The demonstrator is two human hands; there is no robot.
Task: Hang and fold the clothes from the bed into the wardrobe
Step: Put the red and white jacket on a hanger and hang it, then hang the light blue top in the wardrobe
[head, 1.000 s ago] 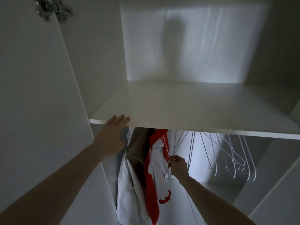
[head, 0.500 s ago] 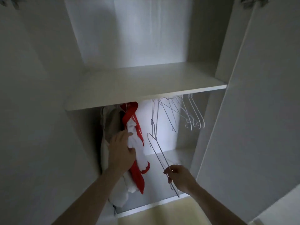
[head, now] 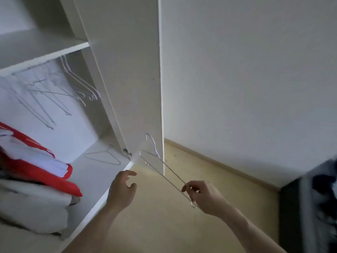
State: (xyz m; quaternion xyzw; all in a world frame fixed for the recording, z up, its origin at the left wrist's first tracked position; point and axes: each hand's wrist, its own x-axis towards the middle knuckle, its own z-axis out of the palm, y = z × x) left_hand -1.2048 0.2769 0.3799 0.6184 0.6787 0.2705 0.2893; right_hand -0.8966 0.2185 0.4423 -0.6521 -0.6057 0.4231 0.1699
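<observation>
One wire hanger (head: pixel 165 171) is now travelling out of the wardrobe (head: pixel 125 88) in the right hand (head: pixel 205 197), whose grip is pinching it by the lower bar in front of the open door, while half a second ago it was only just being drawn down off the rail. Meanwhile the left hand (head: pixel 122 191) is hanging released and holding nothing over the floor (head: pixel 173 225), having left the red and white clothes (head: pixel 38 165) hanging inside, and the view is swinging right. Judging by this, the person is turning back toward the bed, not in view, to fetch the next garment.
</observation>
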